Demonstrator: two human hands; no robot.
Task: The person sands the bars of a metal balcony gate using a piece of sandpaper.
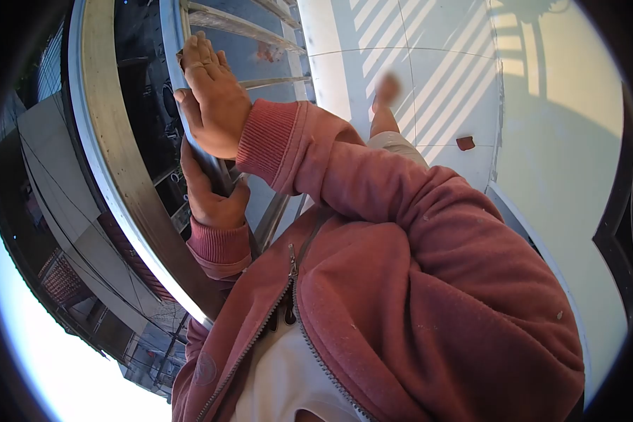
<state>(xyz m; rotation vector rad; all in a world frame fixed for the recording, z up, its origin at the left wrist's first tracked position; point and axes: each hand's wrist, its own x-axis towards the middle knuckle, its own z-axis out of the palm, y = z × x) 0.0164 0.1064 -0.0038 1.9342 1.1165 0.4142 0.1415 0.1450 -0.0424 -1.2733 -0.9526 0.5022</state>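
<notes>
My right hand [211,102] reaches across my body and presses over the metal rail [173,28], its fingers laid along the bar. Beside its fingertips, the small edge of a brown scrap [180,56] shows; most of it is under the hand, and I cannot make out its kind. Just below, my left hand [214,200] is wrapped round the same rail, thumb on the near side. Both wrists come out of pink ribbed cuffs.
A wider, weathered railing [100,119] curves along the left, with roofs and wires beyond. Slats [250,29] join the rail near a tiled floor [436,77] striped with shadow. A reddish-brown scrap [465,143] lies there, near my foot [387,88]. A pale wall [570,141] stands right.
</notes>
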